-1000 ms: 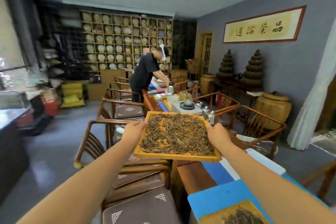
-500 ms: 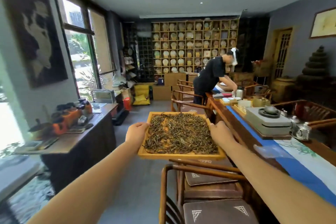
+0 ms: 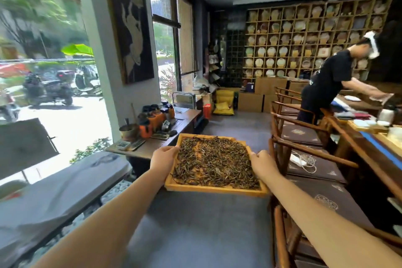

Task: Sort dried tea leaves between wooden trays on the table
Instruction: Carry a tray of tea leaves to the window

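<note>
We see one wooden tray (image 3: 216,189) held level in mid-air over the floor, away from the long table (image 3: 369,148) at right. Its bed of tea leaves (image 3: 215,162) lies between two hands: left hand (image 3: 163,160) and right hand (image 3: 262,164) each grip a side rim.

A big window (image 3: 43,61) on the left shows scooters (image 3: 49,88) parked outside. A dark picture (image 3: 128,26) hangs beside it. Orange jars (image 3: 155,116) stand on a low side table (image 3: 152,146). Wooden chairs (image 3: 304,135) line the right side. A person in a black shirt (image 3: 328,85) leans over near tall shelves (image 3: 309,37) full of round packs.
</note>
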A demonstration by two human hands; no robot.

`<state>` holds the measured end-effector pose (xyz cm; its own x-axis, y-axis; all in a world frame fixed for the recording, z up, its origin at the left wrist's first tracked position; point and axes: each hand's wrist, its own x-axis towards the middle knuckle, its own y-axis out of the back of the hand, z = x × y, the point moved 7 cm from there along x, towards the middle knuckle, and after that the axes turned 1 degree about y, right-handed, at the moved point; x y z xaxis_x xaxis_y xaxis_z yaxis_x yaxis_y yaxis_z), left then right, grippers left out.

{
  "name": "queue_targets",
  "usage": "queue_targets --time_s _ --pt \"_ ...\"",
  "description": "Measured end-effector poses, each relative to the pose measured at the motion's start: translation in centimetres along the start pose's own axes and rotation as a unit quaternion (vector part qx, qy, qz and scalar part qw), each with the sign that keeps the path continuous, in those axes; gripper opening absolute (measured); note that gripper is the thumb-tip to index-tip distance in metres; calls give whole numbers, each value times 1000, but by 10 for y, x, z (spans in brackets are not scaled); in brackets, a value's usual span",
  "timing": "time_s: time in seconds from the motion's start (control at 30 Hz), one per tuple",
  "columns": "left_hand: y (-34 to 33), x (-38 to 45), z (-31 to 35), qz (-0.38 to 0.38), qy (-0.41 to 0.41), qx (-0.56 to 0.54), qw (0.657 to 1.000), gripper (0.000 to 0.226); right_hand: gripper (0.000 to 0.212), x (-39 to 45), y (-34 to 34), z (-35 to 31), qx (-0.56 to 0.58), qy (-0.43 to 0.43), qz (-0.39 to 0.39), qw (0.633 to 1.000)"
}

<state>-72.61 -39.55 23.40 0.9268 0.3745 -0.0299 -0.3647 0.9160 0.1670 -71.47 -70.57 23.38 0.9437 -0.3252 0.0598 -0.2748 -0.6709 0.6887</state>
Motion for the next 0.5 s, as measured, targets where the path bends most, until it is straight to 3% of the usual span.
queue_targets --time_s 0.23,0.5 --pt "48 69 -21 63 0 32 997 15 36 52 -88 -51 7 32 -32 999" --pt "43 187 -14 99 0 15 995 28 35 166 -148 -116 37 72 -46 996"
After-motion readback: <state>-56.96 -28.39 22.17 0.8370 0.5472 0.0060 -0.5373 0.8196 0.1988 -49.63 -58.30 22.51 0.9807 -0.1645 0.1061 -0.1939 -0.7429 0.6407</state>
